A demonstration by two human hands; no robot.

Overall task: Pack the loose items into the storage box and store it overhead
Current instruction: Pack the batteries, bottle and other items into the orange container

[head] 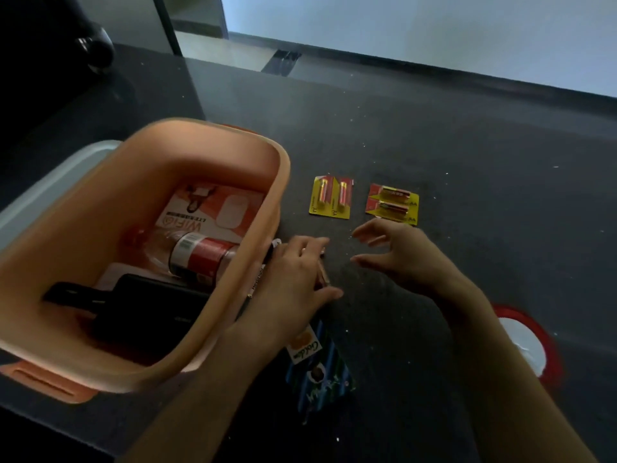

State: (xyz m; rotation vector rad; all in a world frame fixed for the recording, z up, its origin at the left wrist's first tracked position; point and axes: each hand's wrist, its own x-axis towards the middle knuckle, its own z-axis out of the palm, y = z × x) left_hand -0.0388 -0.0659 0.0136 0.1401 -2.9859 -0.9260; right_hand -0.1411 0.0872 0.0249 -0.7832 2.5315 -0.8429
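Beside box (pixel 282 182), left hand (pixel 293 272) gripping pens (pixel 257 279)

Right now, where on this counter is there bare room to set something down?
Bare counter lies beyond the two battery packs toward the wall, and right of the right hand above the red-rimmed disc. Crowded: between storage box and packs, where the left hand grips pens beside a snack packet.

Left hand (pixel 293 272) and right hand (pixel 400 253) bare, forearms (pixel 213 379) bare to the frame edge. Possibly a ring (pixel 304 250) on a left finger, too blurred to confirm.
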